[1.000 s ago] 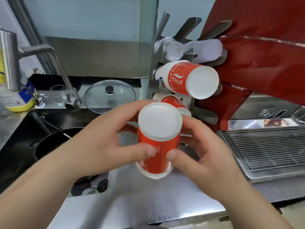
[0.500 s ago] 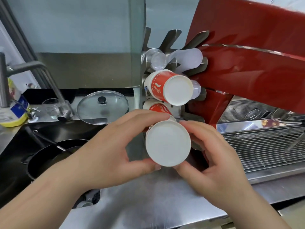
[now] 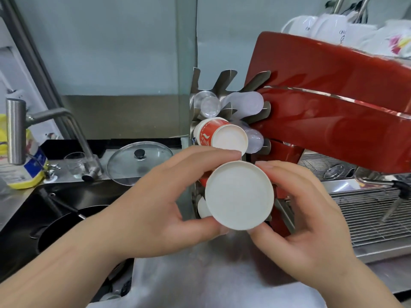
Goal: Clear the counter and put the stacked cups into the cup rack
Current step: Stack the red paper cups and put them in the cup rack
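We hold the stack of paper cups (image 3: 239, 195) between both hands, its white base facing us: our left hand (image 3: 155, 207) curls round its left side and our right hand (image 3: 307, 221) pinches the right rim. The stack lies level at the metal cup rack (image 3: 224, 78), just below another red paper cup (image 3: 219, 136) already lodged there. A red espresso machine (image 3: 333, 112) stands beside the rack; a glass pot lid (image 3: 140, 163) leans behind the sink (image 3: 26, 218).

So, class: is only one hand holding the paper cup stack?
No: the left hand and the right hand both grip the cup stack.
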`<act>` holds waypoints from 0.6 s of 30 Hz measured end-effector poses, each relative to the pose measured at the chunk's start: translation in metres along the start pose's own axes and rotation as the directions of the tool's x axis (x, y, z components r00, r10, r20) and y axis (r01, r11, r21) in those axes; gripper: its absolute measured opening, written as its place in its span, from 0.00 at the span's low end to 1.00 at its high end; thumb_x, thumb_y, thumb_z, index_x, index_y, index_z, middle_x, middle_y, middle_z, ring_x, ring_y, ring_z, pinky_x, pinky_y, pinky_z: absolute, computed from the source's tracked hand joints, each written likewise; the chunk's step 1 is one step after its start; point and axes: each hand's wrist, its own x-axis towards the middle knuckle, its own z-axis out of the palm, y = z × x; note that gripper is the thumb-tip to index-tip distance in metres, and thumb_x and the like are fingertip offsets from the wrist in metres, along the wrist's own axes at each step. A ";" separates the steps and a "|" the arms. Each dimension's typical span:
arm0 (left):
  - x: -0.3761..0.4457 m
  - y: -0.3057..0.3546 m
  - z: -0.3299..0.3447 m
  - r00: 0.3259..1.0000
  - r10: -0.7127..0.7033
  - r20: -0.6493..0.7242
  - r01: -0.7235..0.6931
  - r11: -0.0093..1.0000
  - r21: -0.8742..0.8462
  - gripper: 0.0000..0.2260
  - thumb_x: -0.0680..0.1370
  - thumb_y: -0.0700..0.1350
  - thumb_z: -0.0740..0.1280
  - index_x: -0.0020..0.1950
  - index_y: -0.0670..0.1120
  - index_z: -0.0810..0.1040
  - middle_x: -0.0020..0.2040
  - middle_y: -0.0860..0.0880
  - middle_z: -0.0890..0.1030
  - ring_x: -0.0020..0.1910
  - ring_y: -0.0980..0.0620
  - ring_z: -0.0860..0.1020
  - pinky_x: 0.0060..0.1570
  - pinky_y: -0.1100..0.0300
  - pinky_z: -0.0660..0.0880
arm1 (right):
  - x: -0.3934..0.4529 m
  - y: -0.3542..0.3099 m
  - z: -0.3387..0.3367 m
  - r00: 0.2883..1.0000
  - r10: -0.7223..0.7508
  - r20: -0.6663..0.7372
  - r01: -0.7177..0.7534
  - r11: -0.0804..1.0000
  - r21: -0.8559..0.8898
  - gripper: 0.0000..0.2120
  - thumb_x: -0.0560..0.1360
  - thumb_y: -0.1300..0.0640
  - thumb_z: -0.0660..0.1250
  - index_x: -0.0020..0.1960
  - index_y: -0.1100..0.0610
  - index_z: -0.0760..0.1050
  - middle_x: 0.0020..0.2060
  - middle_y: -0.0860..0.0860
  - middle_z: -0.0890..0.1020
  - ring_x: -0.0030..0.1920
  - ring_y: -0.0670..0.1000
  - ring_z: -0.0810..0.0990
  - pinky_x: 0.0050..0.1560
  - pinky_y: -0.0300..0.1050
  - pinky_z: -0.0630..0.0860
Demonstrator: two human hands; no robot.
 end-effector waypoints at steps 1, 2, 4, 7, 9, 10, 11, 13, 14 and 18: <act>0.002 0.002 0.000 1.000 0.007 0.001 -0.007 1.000 -0.006 0.30 0.70 0.50 0.73 0.70 0.50 0.68 0.66 0.59 0.73 0.68 0.54 0.71 0.63 0.63 0.70 | 0.002 0.000 -0.003 1.000 -0.007 -0.002 0.007 1.000 0.004 0.27 0.66 0.55 0.73 0.63 0.57 0.71 0.61 0.51 0.77 0.64 0.51 0.75 0.62 0.44 0.71; 0.004 0.004 0.000 1.000 0.015 -0.002 -0.015 1.000 -0.012 0.31 0.70 0.49 0.75 0.70 0.51 0.68 0.66 0.59 0.73 0.68 0.53 0.72 0.63 0.61 0.71 | 0.004 0.000 -0.006 1.000 -0.016 -0.008 0.016 1.000 0.007 0.27 0.66 0.55 0.73 0.63 0.57 0.71 0.60 0.53 0.77 0.63 0.52 0.76 0.62 0.45 0.71; 0.011 0.009 -0.001 0.999 0.021 -0.025 -0.021 0.999 -0.024 0.34 0.68 0.46 0.78 0.70 0.53 0.68 0.65 0.61 0.73 0.68 0.52 0.72 0.61 0.57 0.73 | 0.009 -0.001 -0.012 0.999 -0.040 -0.024 0.040 0.999 0.008 0.27 0.66 0.55 0.73 0.63 0.57 0.71 0.60 0.54 0.77 0.63 0.54 0.76 0.61 0.49 0.72; 0.023 0.016 -0.004 0.997 0.056 -0.057 -0.057 0.998 -0.014 0.33 0.68 0.47 0.77 0.70 0.52 0.68 0.65 0.62 0.73 0.68 0.53 0.72 0.61 0.61 0.72 | 0.021 0.000 -0.020 0.996 -0.079 -0.037 0.078 0.997 -0.020 0.27 0.66 0.55 0.73 0.63 0.56 0.70 0.60 0.52 0.77 0.62 0.52 0.76 0.61 0.48 0.71; 0.028 0.020 -0.006 0.993 0.090 -0.070 -0.090 0.996 0.009 0.30 0.70 0.49 0.74 0.69 0.49 0.69 0.65 0.59 0.73 0.67 0.53 0.72 0.62 0.62 0.71 | 0.026 0.000 -0.024 0.994 -0.098 -0.052 0.096 0.995 -0.039 0.27 0.66 0.56 0.73 0.63 0.56 0.71 0.61 0.52 0.77 0.63 0.52 0.76 0.62 0.47 0.71; 0.030 0.022 -0.007 0.991 0.106 -0.080 -0.104 0.994 0.026 0.29 0.70 0.48 0.74 0.69 0.48 0.69 0.65 0.58 0.73 0.68 0.53 0.72 0.62 0.62 0.71 | 0.027 0.001 -0.025 0.992 -0.107 -0.063 0.105 0.993 -0.046 0.28 0.65 0.57 0.73 0.63 0.57 0.71 0.61 0.53 0.77 0.64 0.52 0.75 0.62 0.47 0.71; 0.030 0.023 -0.008 0.988 0.127 -0.087 -0.123 0.991 0.053 0.28 0.70 0.48 0.74 0.69 0.49 0.69 0.65 0.58 0.73 0.68 0.53 0.71 0.62 0.63 0.70 | 0.027 0.001 -0.024 0.991 -0.114 -0.072 0.111 0.993 -0.048 0.28 0.65 0.57 0.74 0.63 0.58 0.71 0.61 0.53 0.77 0.64 0.51 0.75 0.63 0.47 0.71; 0.030 0.022 -0.009 0.980 0.181 -0.084 -0.170 0.978 0.123 0.29 0.71 0.47 0.73 0.69 0.51 0.67 0.66 0.59 0.71 0.69 0.54 0.70 0.64 0.65 0.68 | 0.027 0.003 -0.022 0.989 -0.122 -0.087 0.118 0.992 -0.044 0.27 0.65 0.58 0.74 0.63 0.59 0.72 0.61 0.54 0.77 0.65 0.50 0.75 0.64 0.46 0.71; 0.029 0.021 -0.008 0.978 0.192 -0.078 -0.179 0.973 0.146 0.29 0.71 0.45 0.73 0.70 0.50 0.67 0.67 0.59 0.71 0.69 0.54 0.70 0.65 0.65 0.67 | 0.026 0.004 -0.020 0.989 -0.119 -0.089 0.115 0.992 -0.044 0.27 0.66 0.57 0.74 0.63 0.59 0.72 0.62 0.53 0.77 0.65 0.49 0.75 0.64 0.45 0.71; 0.026 0.008 -0.004 0.984 0.167 -0.068 -0.151 0.970 0.192 0.28 0.71 0.45 0.73 0.70 0.49 0.69 0.68 0.54 0.71 0.70 0.52 0.70 0.66 0.59 0.68 | 0.021 0.014 -0.007 0.994 -0.071 -0.085 0.068 0.997 -0.038 0.26 0.67 0.56 0.74 0.63 0.58 0.72 0.62 0.48 0.77 0.66 0.45 0.74 0.65 0.39 0.69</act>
